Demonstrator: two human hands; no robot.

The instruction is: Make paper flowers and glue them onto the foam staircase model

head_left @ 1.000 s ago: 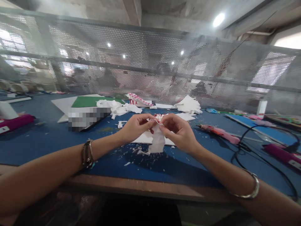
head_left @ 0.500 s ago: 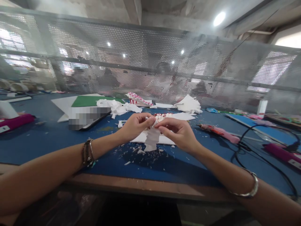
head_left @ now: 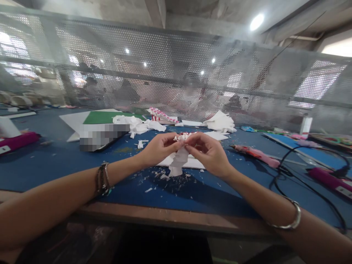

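A thin white strip (head_left: pixel 179 159), paper-like and slightly rippled, hangs down from between my fingertips at the middle of the table. My left hand (head_left: pixel 159 149) pinches its upper end from the left. From the right, my right hand (head_left: pixel 210 152) grips the same end between thumb and fingers, close to the left fingertips. Behind the fingers lies a small heap of white and red bits (head_left: pixel 187 136), partly hidden. Beneath the strip are a flat white block (head_left: pixel 196 163) and many small white scraps (head_left: pixel 165 176) scattered on the blue tabletop.
Crumpled white sheets (head_left: pixel 132 124) and a green sheet (head_left: pixel 101 118) lie back left, beside a dark flat device (head_left: pixel 110 141). A stack of white pieces (head_left: pixel 220 121) stands back right. A pink glue gun (head_left: pixel 255 156) and black cable (head_left: pixel 286 170) lie right. A perforated metal screen (head_left: pixel 165 66) rises behind.
My right hand has shifted slightly left and up, closer to my left hand. The strip's top is bunched between the fingertips, and its lower part hangs slightly further left.
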